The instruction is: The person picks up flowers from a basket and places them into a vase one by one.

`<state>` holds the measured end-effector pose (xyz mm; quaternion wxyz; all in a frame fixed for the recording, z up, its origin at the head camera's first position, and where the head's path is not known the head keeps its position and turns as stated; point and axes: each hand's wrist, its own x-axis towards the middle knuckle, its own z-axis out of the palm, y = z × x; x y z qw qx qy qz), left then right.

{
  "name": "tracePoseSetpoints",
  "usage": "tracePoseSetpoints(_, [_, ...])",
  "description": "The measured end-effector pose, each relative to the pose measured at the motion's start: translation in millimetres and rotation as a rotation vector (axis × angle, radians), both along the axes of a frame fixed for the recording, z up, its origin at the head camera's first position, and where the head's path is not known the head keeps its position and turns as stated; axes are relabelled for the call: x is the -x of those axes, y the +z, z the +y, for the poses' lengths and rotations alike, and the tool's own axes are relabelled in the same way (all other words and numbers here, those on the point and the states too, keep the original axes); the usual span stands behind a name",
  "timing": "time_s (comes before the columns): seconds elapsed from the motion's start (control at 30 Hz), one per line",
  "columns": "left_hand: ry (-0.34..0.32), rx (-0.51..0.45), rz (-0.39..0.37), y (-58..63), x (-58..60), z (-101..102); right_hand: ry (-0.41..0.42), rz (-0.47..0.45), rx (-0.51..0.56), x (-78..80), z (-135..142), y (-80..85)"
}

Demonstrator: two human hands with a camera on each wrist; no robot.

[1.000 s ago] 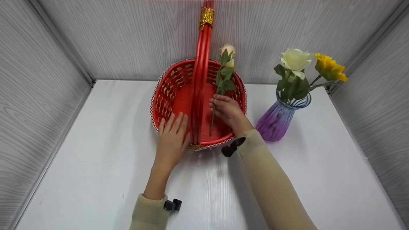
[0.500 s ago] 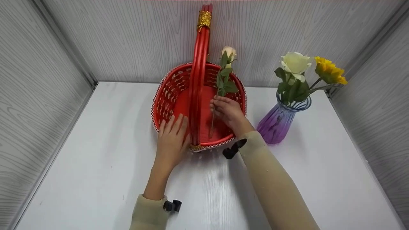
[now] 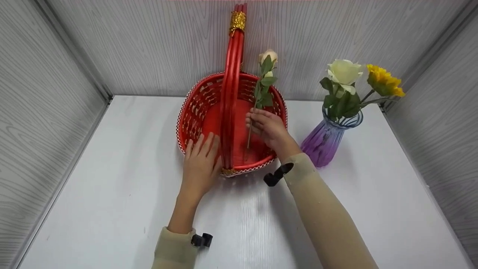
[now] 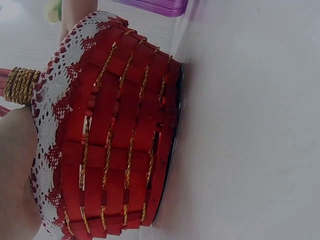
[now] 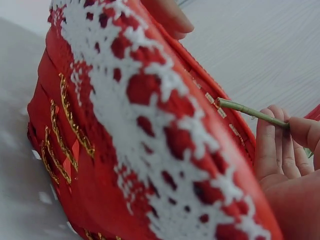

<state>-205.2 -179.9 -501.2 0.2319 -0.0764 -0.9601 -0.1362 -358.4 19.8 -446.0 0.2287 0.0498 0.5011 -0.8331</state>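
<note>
My right hand (image 3: 269,129) pinches the thin stem of a pale peach rose (image 3: 268,58) between thumb and fingers. The stem's cut end points down inside the red woven basket (image 3: 209,116), and the bloom stands above the far rim. Up close in the right wrist view, the green stem (image 5: 252,112) sticks out past the fingertips beyond the lace-trimmed rim. On the near left rim rests my left hand (image 3: 199,166), its fingers extended over the edge into the basket. Gold cord runs through the weave in the left wrist view; only part of that hand (image 4: 17,175) shows there.
The basket's tall red handle (image 3: 231,74), wrapped with gold, arches between my hands. Right of the basket stands a blue-to-purple glass vase (image 3: 325,144) holding a white rose (image 3: 344,73) and a yellow flower (image 3: 384,80). Wood-grain panels (image 3: 157,45) enclose the white table (image 3: 123,186).
The right hand has shifted slightly right and up, raising the rose a little. The basket handle leans slightly more to the left than a second ago. The left hand has stayed in place.
</note>
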Motion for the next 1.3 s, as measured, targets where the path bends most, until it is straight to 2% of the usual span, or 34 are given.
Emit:
tracePoseSetpoints(0.23, [-0.004,0.01,0.008,-0.4,0.1,1.6,-0.006,0.049,0.018,-7.3,4.8,4.4])
tracePoseSetpoints(0.47, [-0.018,-0.006,0.068,-1.2,0.0,1.9,0.017,0.116,0.036,-18.7,14.0,9.7])
tracePoseSetpoints(0.73, [-0.013,-0.014,0.043,-1.5,-0.4,1.5,0.032,0.14,0.045,-31.4,22.7,13.1])
tracePoseSetpoints(0.87, [-0.021,-0.014,0.07,-2.1,0.5,0.9,0.035,0.17,0.03,-36.5,26.5,13.9])
tracePoseSetpoints(1.0, [-0.026,-0.017,0.091,-2.5,0.8,0.3,0.04,0.171,0.017,-39.7,29.8,15.5])
tracePoseSetpoints(1.3, [-0.018,-0.024,0.062,-2.5,1.0,-0.4,0.016,0.161,-0.008,-46.6,41.9,23.9])
